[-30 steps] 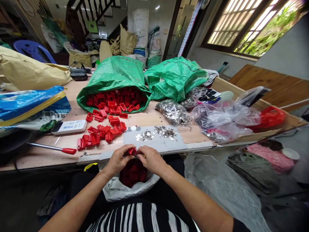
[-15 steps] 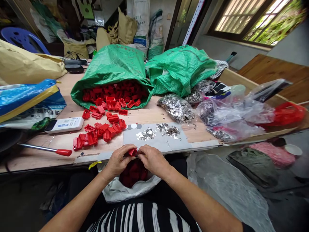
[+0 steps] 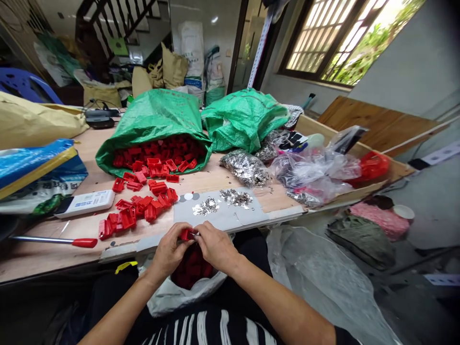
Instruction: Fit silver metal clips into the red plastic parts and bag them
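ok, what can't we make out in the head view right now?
All in the head view:
Red plastic part: mostly covered by the left hand.
Silvery piece at the right hand: too small to identify.
Open green sack: its depths hidden by its top.
Blue-and-yellow bag: cut off by the left edge.
Flat white box: print too small to read.

A person in a striped top (image 3: 206,330) holds a small red part (image 3: 186,235) in the left hand (image 3: 168,248); the right hand (image 3: 216,248) pinches a thin shiny piece (image 3: 195,234) at its side. Just below, a white sack (image 3: 168,301) holds more red parts (image 3: 190,273). On the bench (image 3: 36,262) beyond lie loose red pieces (image 3: 138,210), two piles of silvery bits (image 3: 205,206) on a grey sheet (image 3: 224,220), and two green sacks (image 3: 158,112), one open.
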Motion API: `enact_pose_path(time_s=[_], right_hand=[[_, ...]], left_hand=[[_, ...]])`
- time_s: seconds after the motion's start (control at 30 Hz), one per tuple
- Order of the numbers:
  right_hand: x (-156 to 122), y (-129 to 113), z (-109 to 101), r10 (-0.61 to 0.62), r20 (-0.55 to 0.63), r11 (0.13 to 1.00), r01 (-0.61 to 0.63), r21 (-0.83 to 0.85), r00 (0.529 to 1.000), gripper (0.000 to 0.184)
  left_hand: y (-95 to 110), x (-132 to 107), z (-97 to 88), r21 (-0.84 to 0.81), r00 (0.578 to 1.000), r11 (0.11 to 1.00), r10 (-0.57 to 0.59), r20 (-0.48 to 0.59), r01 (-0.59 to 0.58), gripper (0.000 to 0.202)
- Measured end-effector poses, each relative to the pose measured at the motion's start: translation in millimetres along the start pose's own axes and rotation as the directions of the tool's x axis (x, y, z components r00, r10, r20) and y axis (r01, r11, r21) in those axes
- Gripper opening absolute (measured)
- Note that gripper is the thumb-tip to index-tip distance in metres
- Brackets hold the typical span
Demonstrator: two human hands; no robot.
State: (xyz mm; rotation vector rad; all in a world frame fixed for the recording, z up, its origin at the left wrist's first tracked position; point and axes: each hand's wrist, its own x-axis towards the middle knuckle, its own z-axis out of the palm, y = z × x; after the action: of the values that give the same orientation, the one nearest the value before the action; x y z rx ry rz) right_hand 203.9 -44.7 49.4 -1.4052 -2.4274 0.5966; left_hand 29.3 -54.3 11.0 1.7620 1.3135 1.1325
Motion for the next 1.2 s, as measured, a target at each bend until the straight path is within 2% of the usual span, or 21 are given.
enact_pose_path(time_s=[0.1, 0.17, 0.27, 0.37, 0.43, 0.5, 0.63, 0.83, 0.97, 1.1, 1.2], right_hand=[[-10.3, 7.0, -3.6, -0.068, -0.144, 0.97, 0.099, 0.223, 0.987, 0.018], [-17.2, 10.8, -7.1, -0.067, -0.153, 0.932, 0.117, 0.344, 0.986, 0.018], [-26.0, 12.6, -11.2, -0.065, -0.035, 0.882, 0.074, 0.465, 0.997, 0.025], [-31.1, 9.6, -14.5, -0.075, 0.025, 0.859, 0.052, 0.51, 0.997, 0.038], [-32.1, 6.5, -17.2, -0.093, 0.023, 0.864, 0.069, 0.499, 0.995, 0.04], [-31.9, 3.6, -20.3, -0.11, 0.008, 0.878, 0.094, 0.47, 0.994, 0.037], [-30.6, 0.3, -25.8, -0.125, -0.013, 0.897, 0.118, 0.427, 0.992, 0.035], [-30.8, 0.0, -26.3, -0.156, -0.007, 0.915, 0.147, 0.377, 0.988, 0.036], [-29.3, 0.6, -21.1, -0.12, -0.062, 0.922, 0.135, 0.364, 0.991, 0.031], [-25.5, 2.4, -16.2, -0.069, -0.109, 0.885, 0.111, 0.451, 0.992, 0.033], [-24.0, 4.7, -14.5, -0.065, -0.086, 0.858, 0.1, 0.505, 0.994, 0.034]], left_hand=[[13.1, -9.1, 0.9, -0.181, 0.98, 0.974, -0.158, -0.118, 0.135, 0.026], [23.2, -14.3, 1.4, -0.423, 0.949, 0.875, -0.302, -0.094, 0.236, 0.029], [37.3, -17.5, 2.5, -0.744, 0.887, 0.559, -0.451, 0.098, 0.367, 0.015], [47.4, -16.8, 5.4, -0.865, 0.812, 0.232, -0.512, 0.279, 0.444, 0.012], [52.7, -16.2, 7.7, -0.886, 0.764, 0.088, -0.549, 0.339, 0.456, 0.007], [58.1, -16.3, 9.5, -0.893, 0.727, -0.003, -0.58, 0.368, 0.45, 0.013], [67.6, -17.3, 9.7, -0.889, 0.688, -0.096, -0.598, 0.411, 0.447, 0.026], [66.7, -18.7, 7.7, -0.877, 0.669, -0.166, -0.588, 0.454, 0.45, 0.027], [63.9, -19.8, 10.4, -0.875, 0.671, -0.173, -0.581, 0.461, 0.452, 0.024], [64.4, -19.9, 14.5, -0.867, 0.653, -0.168, -0.596, 0.468, 0.468, 0.024], [60.2, -22.3, 16.0, -0.866, 0.671, -0.148, -0.575, 0.468, 0.477, 0.019]])
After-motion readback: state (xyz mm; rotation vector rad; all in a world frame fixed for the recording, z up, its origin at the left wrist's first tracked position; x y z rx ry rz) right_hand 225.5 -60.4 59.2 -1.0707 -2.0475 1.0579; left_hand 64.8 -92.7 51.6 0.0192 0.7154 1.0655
